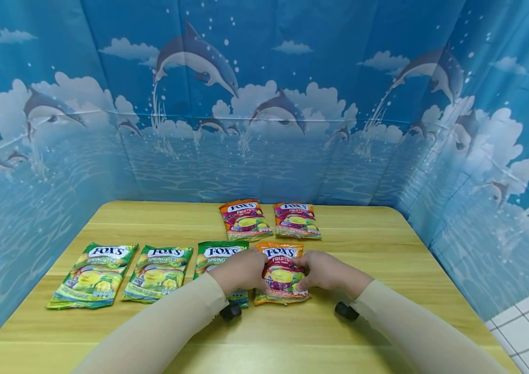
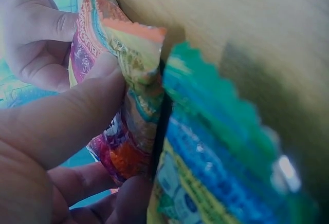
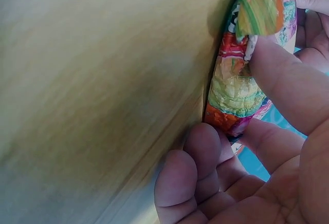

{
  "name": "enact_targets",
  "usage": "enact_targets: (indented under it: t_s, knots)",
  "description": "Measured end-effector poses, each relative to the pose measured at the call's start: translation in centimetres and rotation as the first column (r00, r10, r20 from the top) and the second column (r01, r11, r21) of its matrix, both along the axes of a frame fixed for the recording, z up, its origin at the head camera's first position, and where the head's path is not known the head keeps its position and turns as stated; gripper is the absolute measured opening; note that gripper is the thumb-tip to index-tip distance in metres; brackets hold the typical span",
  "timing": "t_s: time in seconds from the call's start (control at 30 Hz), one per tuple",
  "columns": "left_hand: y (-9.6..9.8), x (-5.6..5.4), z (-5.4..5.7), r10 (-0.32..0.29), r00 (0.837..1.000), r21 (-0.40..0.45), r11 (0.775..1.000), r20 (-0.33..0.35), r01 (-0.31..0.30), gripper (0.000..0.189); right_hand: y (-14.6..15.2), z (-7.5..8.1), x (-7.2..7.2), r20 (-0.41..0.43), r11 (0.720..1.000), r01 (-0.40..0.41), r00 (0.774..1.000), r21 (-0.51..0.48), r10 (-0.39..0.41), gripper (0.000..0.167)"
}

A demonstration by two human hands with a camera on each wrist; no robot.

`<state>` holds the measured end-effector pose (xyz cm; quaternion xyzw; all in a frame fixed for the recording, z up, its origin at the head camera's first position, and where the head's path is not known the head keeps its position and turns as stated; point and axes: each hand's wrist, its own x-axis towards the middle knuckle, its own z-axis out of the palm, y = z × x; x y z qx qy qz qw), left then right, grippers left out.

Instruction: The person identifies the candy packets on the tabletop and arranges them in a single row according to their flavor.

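Note:
An orange and purple Fox's Fruits candy bag [image 1: 282, 272] lies face up near the front middle of the table, held between both hands. My left hand [image 1: 244, 267] grips its left edge; in the left wrist view the thumb [image 2: 85, 103] presses on the bag's side. At the right edge my right hand [image 1: 327, 271] pinches it, thumb on the lower part and fingers higher up. The right wrist view shows curled fingertips [image 3: 177, 178] low against the table beside the bag. Close to the left hand, a green Spring Tea bag [image 1: 217, 254] is partly hidden by that hand.
Two more green Spring Tea bags, one at far left [image 1: 93, 278] and one beside it [image 1: 159, 275], continue the row. Behind lie two more Fruits bags, left [image 1: 246, 221] and right [image 1: 297, 221]. A dolphin-print curtain [image 1: 264, 156] surrounds the wooden table [image 1: 376, 239].

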<state>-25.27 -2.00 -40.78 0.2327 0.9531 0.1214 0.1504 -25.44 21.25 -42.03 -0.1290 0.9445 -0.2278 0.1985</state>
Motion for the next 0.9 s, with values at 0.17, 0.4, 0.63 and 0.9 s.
enact_targets:
  t_s: [0.17,0.4,0.63,0.9]
  knots:
    - [-0.07,-0.06,-0.19,-0.011,1.000,-0.002,1.000,-0.012,0.011,0.062,0.03,-0.11,0.01,-0.012,1.000,-0.012,1.000,0.006,0.012,0.070]
    - [-0.08,-0.11,-0.25,-0.021,1.000,-0.005,1.000,-0.014,0.020,0.061,-0.01,-0.05,0.13,0.001,1.000,0.005,1.000,-0.005,-0.005,0.070]
    - [-0.07,-0.05,-0.28,-0.029,0.999,-0.011,1.000,-0.028,0.029,0.063,-0.04,-0.10,0.16,0.003,1.000,0.004,1.000,-0.002,-0.004,0.069]
    - [-0.06,0.02,-0.06,-0.026,0.999,-0.012,1.000,-0.018,0.026,0.060,-0.05,-0.08,0.21,0.007,1.000,-0.002,1.000,-0.007,0.002,0.069]
